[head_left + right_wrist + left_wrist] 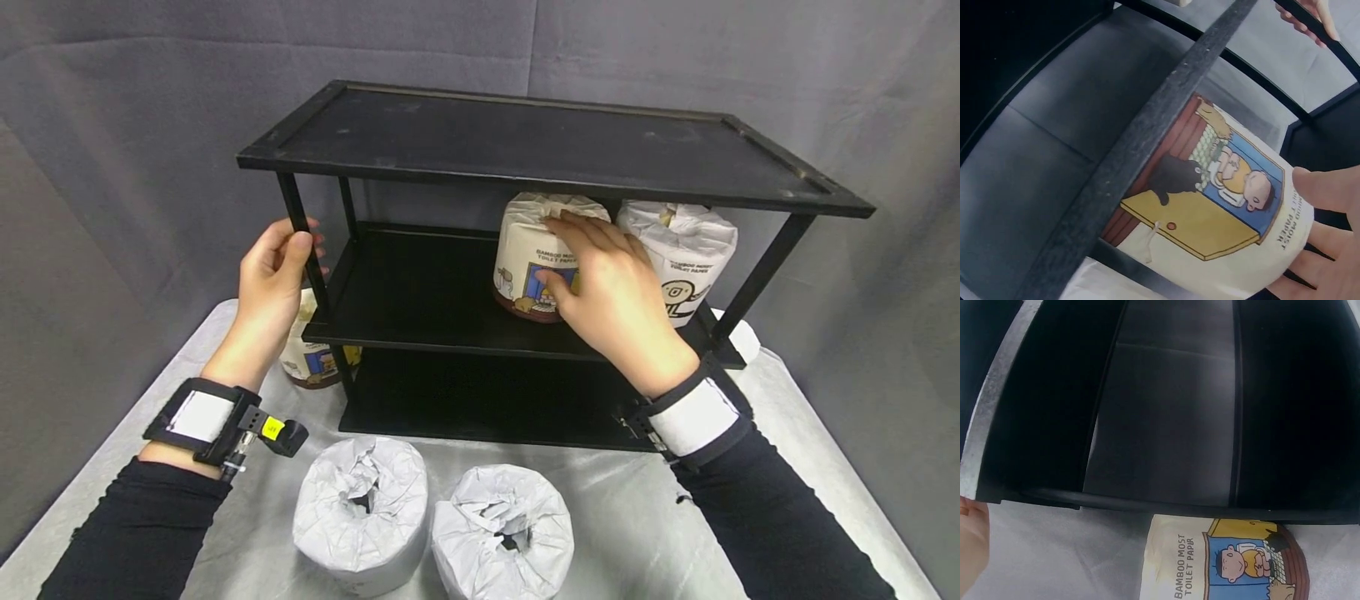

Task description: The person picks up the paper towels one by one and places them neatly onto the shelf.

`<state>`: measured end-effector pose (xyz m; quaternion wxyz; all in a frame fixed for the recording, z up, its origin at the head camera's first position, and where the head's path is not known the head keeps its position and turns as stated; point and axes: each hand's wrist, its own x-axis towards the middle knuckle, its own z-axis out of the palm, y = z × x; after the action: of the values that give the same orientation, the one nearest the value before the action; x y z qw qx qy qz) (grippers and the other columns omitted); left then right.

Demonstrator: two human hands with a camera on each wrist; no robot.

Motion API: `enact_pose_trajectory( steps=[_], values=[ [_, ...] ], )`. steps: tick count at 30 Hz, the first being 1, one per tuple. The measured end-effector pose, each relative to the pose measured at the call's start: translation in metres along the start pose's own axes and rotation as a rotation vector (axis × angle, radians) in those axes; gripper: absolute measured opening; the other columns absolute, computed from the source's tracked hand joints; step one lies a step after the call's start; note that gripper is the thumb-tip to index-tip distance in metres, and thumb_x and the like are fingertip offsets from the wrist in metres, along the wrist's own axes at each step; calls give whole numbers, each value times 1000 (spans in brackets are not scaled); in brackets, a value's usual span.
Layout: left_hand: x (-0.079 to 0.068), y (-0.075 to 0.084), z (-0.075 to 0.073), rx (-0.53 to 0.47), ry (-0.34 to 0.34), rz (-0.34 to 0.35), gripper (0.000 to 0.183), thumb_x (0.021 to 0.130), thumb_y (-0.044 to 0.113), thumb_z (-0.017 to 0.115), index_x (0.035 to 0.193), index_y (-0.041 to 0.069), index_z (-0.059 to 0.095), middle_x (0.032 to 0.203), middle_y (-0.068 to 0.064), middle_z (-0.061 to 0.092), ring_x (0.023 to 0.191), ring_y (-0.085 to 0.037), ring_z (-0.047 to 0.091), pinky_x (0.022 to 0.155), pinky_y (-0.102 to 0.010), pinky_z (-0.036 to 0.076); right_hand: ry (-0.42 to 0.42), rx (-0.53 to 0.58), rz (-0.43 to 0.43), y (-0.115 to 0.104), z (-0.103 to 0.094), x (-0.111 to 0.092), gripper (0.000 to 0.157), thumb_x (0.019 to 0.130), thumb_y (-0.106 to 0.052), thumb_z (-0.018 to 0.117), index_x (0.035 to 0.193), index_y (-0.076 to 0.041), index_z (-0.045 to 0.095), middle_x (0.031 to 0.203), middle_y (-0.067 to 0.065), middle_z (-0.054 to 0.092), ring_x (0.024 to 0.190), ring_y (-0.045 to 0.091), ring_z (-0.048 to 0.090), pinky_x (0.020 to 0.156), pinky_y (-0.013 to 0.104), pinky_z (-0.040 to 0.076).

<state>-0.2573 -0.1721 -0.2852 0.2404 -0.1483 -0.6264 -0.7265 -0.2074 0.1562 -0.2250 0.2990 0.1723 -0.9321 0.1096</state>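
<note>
On the middle board point(420, 287) of a black three-level shelf stands a wrapped toilet paper roll point(519, 258) with a cartoon print. My right hand point(615, 292) grips this roll, thumb on its front and fingers over its top right side. In the right wrist view, the printed roll point(1235, 187) faces the camera behind a shelf edge. To its right stands a white-wrapped toilet paper roll point(678, 250), partly behind my hand. My left hand point(266, 279) holds the shelf's front left post point(294, 200), thumb in front and fingers behind.
The shelf's top board point(495, 142) overhangs both rolls. Another printed roll point(303, 358) stands on the table behind the left post. Two white-wrapped rolls, one left point(363, 508) and one right point(502, 533), stand in front of the shelf. A grey curtain point(150, 125) hangs behind.
</note>
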Motion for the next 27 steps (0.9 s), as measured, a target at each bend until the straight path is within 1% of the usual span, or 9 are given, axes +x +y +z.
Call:
enact_pose_trajectory(
  steps=[3,7,12,15,19,24,27],
  values=[
    [1,0,1,-5,3,-1,13,90,18,57,101,14,64,86,9,63,83,-9,56,68,-14,52,27,11,-2,0,-3,0,48,83,-28,66,127,-11,57,132,12,60,125,29,47,108,49,37],
    [1,-1,0,10,8,-8,13,90,19,58,101,15,64,87,9,63,83,-9,55,69,-15,52,59,25,-17,-2,-6,-3,43,84,-27,65,123,-10,60,124,13,66,118,29,52,101,49,42],
    [1,-2,0,18,3,-12,14,90,20,57,102,16,63,88,9,62,85,-11,55,70,-15,52,85,48,-42,-3,-11,-11,42,84,-27,65,122,-10,61,120,14,67,115,29,54,98,49,45],
    [1,-3,1,9,-6,-13,14,91,20,57,103,15,63,88,8,62,86,-12,55,70,-14,51,104,58,-84,-2,-13,-16,40,85,-26,65,121,-9,61,116,14,68,112,30,55,95,50,46],
    [1,-3,1,10,-6,-17,15,90,20,57,103,15,62,88,8,62,85,-10,55,70,-15,51,137,78,-162,-2,-16,-25,37,85,-24,65,117,-7,62,112,14,69,106,28,57,90,50,48],
    [2,-3,1,11,-10,-15,14,91,20,57,103,15,63,88,8,62,85,-9,55,71,-15,52,193,131,-239,-6,-18,-38,34,84,-22,66,114,-6,64,112,13,69,108,27,57,90,49,46],
    [2,-3,1,6,-7,-11,14,91,19,57,102,15,63,88,8,62,84,-9,55,70,-14,52,205,139,-263,-10,-19,-48,35,84,-21,66,115,-6,64,115,13,68,111,27,56,93,47,46]
  ],
)
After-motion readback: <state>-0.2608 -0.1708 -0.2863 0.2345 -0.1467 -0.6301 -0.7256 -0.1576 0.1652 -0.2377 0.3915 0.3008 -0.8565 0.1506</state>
